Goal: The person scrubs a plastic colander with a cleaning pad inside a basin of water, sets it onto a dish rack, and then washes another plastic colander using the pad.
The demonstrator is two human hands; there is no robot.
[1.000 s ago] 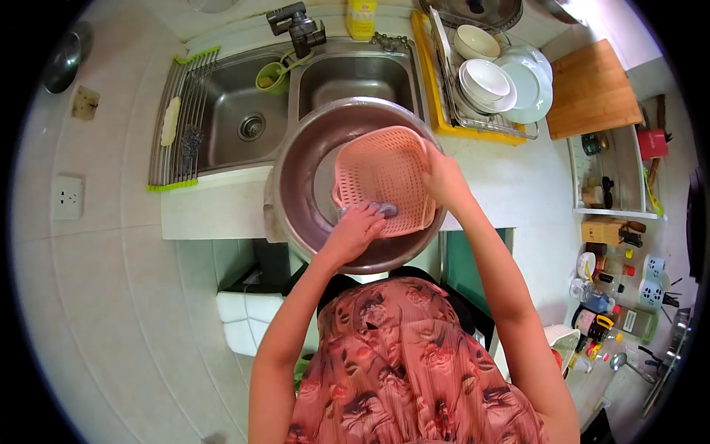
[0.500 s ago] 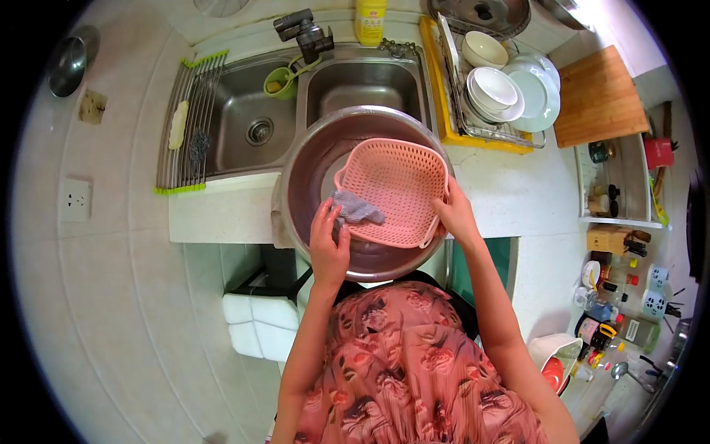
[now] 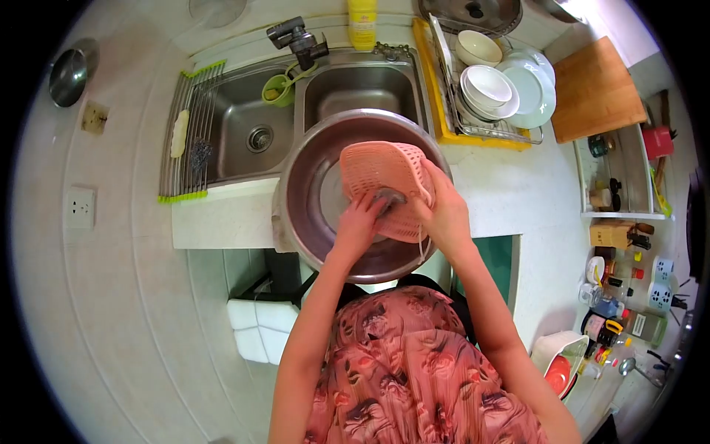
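A pink perforated plastic basket [image 3: 381, 166] is tilted on its side over a large metal basin [image 3: 299, 200]. My right hand [image 3: 444, 211] grips the basket by its right rim, fingers wrapped round the edge. Pressed against the basket's inside, my left hand [image 3: 361, 222] holds a grey cloth [image 3: 388, 198], mostly covered by the fingers. The basin stands at the counter's front edge, partly over the double sink.
Behind the basin is the steel double sink [image 3: 362, 98] with a black faucet [image 3: 299, 41] and a green cup [image 3: 279, 90]. A rack of bowls and plates [image 3: 529, 92] stands at right. A roll-up drying rack [image 3: 188, 140] lies across the left sink.
The basket has turned from facing up to lying tilted on its side. My left hand has moved right with the cloth, from the basket's left rim into its inside.
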